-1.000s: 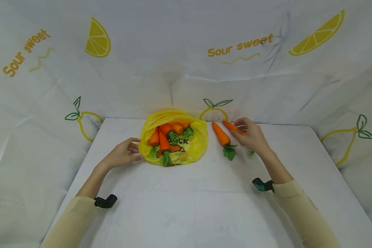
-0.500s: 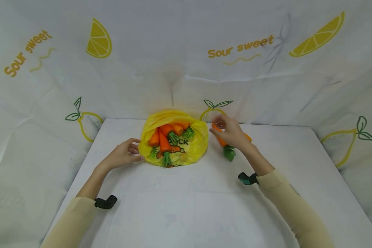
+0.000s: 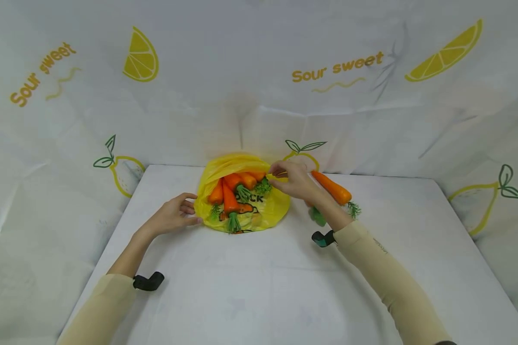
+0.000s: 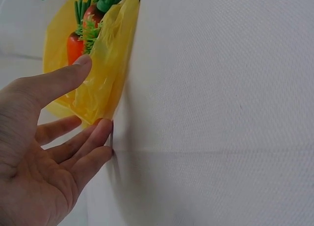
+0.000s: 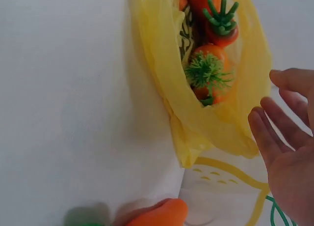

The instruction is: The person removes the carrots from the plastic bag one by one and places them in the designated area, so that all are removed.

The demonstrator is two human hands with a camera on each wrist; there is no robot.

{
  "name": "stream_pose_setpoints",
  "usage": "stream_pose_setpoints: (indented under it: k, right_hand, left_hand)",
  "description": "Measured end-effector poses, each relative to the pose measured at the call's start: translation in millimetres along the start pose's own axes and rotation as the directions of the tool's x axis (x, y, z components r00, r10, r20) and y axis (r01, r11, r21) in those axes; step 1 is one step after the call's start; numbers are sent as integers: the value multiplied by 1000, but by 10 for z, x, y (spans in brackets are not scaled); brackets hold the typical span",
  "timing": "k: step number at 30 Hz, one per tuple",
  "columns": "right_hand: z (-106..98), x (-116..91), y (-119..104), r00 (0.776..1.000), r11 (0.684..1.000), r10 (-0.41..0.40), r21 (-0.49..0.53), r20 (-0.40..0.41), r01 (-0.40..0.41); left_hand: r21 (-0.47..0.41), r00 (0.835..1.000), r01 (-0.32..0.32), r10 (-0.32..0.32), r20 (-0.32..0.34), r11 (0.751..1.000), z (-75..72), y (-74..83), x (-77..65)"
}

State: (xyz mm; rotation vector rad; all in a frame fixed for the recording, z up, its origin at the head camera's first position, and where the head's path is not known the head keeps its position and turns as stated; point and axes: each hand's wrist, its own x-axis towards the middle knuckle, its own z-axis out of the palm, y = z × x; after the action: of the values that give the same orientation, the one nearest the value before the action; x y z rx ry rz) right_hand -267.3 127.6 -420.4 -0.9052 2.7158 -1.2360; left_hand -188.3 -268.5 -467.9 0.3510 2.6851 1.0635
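Note:
A yellow plastic bag (image 3: 276,206) lies with its mouth facing me, and several orange toy carrots (image 3: 229,197) with green tops sit in it. At its left side my left hand (image 3: 172,214) rests with loosely bent fingers; in the left wrist view the fingertips (image 4: 104,127) touch the bag or lie right beside it. My right hand (image 3: 295,181) is at the bag's right rim, holding nothing. Its fingers are parted in the right wrist view, close to the yellow plastic; contact is unclear. Beneath the right forearm, a second loose carrot shows only its green leaves (image 3: 317,216).
Right of the right hand lies a loose carrot (image 3: 333,188) with a feathery green top. A white table (image 3: 250,282) carries everything, backed by a white cloth (image 3: 224,96) printed with lemons and lettering. Dark wrist cameras (image 3: 148,281) stick out from both sleeves.
My right hand has travelled left, from the far right loose carrot, across the other one, to the bag's right rim. My left hand and the bag stay where they were.

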Motion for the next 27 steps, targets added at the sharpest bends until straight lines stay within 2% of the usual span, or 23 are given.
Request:
stream_pose_setpoints:
  k: [4, 12, 20, 27]
  right_hand:
    - [98, 111, 54, 999, 999, -27, 20, 45, 26]
    - [231, 299, 110, 998, 998, -53, 35, 45, 51]
    - [303, 411, 172, 1000, 1000, 0, -17, 30, 0]
    - [352, 479, 216, 996, 996, 85, 2, 14, -85]
  left_hand:
    - [-2, 1000, -3, 3, -1, 1000, -3, -6, -1]
    - [0, 1000, -6, 6, -6, 1000, -3, -20, -1]
    - [7, 1000, -7, 7, -10, 1000, 3, -16, 3]
    - [8, 1000, -8, 8, -10, 1000, -1, 13, -11]
